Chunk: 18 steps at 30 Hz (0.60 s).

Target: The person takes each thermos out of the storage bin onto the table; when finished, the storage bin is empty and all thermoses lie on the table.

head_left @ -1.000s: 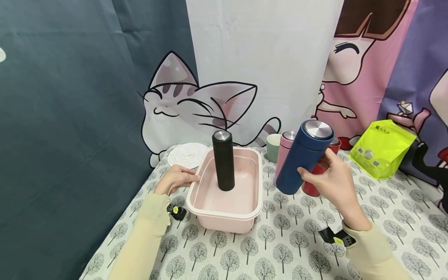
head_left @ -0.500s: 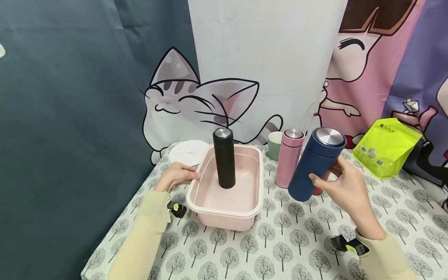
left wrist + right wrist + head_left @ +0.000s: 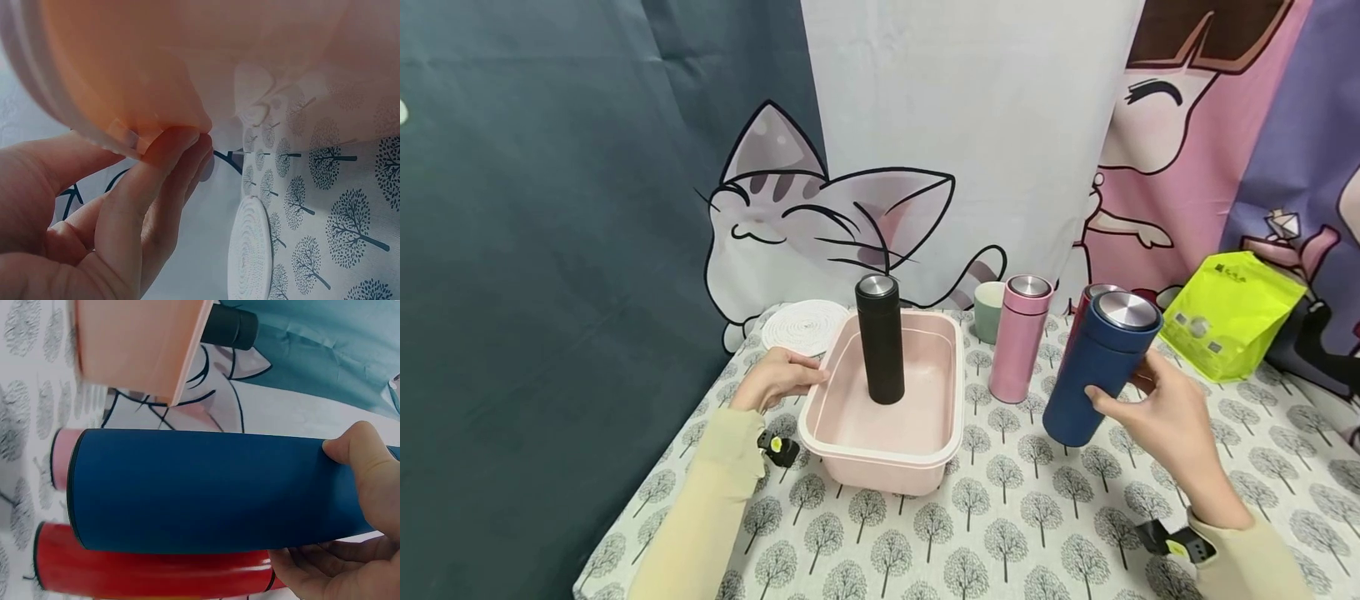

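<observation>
Dark-blue cylindrical flask [image 3: 1093, 379] with a silvery metal-topped lid [image 3: 1127, 309], in the right hand [image 3: 1172, 425]: thumb on the near side, fingers curled round the far side, gripping well above the base. Long axis tilted, lid leaning rightward, base pointing down and left of the fingers. Right of the pale-pink rectangular plastic basin [image 3: 887, 477], apart from it; partly in front of the glossy red cylindrical flask [image 3: 153, 569]. Contact between base and tree-printed cloth [image 3: 1015, 533]: impossible to tell. Left hand [image 3: 778, 379] farther off, pinching the basin's left rim between thumb and fingers.
</observation>
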Each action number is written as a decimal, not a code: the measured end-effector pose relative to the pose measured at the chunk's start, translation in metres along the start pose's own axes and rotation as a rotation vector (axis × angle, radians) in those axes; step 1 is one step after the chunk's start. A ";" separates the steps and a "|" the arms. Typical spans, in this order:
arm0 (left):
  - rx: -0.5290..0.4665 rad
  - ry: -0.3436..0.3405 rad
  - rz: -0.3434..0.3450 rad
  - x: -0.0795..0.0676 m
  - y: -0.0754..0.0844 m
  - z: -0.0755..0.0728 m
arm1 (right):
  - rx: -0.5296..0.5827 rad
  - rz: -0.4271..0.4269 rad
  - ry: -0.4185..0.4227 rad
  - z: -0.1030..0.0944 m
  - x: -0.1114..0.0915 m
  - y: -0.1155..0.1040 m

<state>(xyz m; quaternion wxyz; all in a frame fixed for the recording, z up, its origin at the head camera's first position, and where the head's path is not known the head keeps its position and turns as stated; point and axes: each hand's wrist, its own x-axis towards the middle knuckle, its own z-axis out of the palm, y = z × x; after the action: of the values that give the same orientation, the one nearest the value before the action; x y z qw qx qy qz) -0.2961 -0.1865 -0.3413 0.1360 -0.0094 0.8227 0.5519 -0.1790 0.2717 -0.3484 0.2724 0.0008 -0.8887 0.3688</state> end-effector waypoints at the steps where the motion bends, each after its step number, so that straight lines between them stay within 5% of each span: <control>1: -0.002 0.001 -0.002 0.000 0.000 0.000 | -0.003 -0.005 0.001 0.000 -0.001 0.003; 18: -0.005 0.005 -0.005 0.000 -0.001 0.001 | -0.137 0.052 0.006 -0.013 -0.002 0.035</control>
<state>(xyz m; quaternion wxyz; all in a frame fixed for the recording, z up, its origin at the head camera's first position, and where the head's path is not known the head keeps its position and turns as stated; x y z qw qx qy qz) -0.2953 -0.1864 -0.3425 0.1353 -0.0130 0.8217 0.5535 -0.1784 0.3060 -0.3647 0.2649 -0.0422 -0.9106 0.3144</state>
